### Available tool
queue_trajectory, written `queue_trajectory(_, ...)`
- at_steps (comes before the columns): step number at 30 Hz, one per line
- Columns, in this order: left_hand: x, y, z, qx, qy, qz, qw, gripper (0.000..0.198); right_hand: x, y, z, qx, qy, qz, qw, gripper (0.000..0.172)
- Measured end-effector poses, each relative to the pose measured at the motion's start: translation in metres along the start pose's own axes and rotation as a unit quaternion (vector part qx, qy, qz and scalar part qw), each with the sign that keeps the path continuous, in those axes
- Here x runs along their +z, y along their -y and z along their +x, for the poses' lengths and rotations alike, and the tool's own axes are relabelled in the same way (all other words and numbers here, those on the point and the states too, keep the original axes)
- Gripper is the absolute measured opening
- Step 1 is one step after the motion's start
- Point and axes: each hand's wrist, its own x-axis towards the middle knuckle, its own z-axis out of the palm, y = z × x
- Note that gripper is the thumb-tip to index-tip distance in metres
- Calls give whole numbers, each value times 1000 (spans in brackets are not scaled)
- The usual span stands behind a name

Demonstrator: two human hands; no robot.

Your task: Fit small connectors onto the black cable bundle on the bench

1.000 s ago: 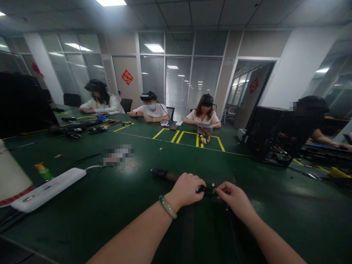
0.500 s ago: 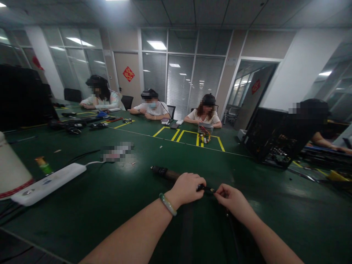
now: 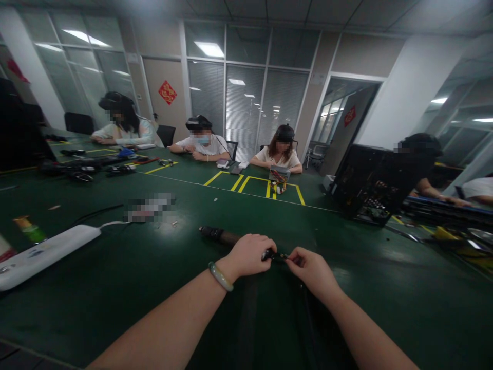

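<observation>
"Sliding left and up since half a second ago, the whole room marks a turn of the worn camera; a small metal-tipped connector (image 3: 283,256), raised above the line between the hands a second ago, now sits almost level between them."

"Who holds what?"

"Left hand (image 3: 252,254), a jade-green bracelet (image 3: 221,277) behind it, closes over a dark cylindrical tool (image 3: 219,235) at the green table (image 3: 134,277), with one end reaching out to the left and a black end (image 3: 266,254) showing beside the thumb. Right hand (image 3: 314,272) pinches the connector between thumb and fingertips, a dark cable (image 3: 307,308) running down below it."

"Are the two pieces joined?"

"Too small and dim to tell; they look close at best."

"What could spoil it?"

"A roll, most likely: should the left grip loosen, the round tool could turn and swing its end off line. Pushing at a slant could bend the metal tip, and a tug on the cable could draw the connector from so light a pinch."

"And around them?"

"White power strip (image 3: 54,257) well apart at left; across the table, a co-worker (image 3: 265,158) bends over a grey box (image 3: 279,173)."
</observation>
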Motion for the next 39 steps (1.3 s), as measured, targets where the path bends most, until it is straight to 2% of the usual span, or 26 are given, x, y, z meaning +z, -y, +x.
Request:
queue_trajectory(3, 0, 0, -1, 6, 11, 4, 1000, 21, 1, 8, -3, -16, 25, -39, 999, 7)
queue_trajectory(8, 0, 0, -2, 13, 8, 2, 1000, 15, 2, 17, -5, -17, 29, -75, 997, 6)
queue_trajectory(17, -4, -3, -3, 17, 11, -1, 1000, 21, 6, 5, -2, -6, 16, -54, 998, 7)
queue_trajectory(21, -3, -3, -3, 6, 7, -1, 1000, 15, 5, 4, -1, -4, 17, -44, 999, 8)
queue_trajectory(27, -4, -2, -1, 31, 18, 13, 999, 14, 6, 4, 0, -11, 30, -30, 999, 7)
queue_trajectory(39, 7, -10, 2, 22, 17, 33, 999, 10, 7, 7, 0, 0, 42, -46, 998, 6)
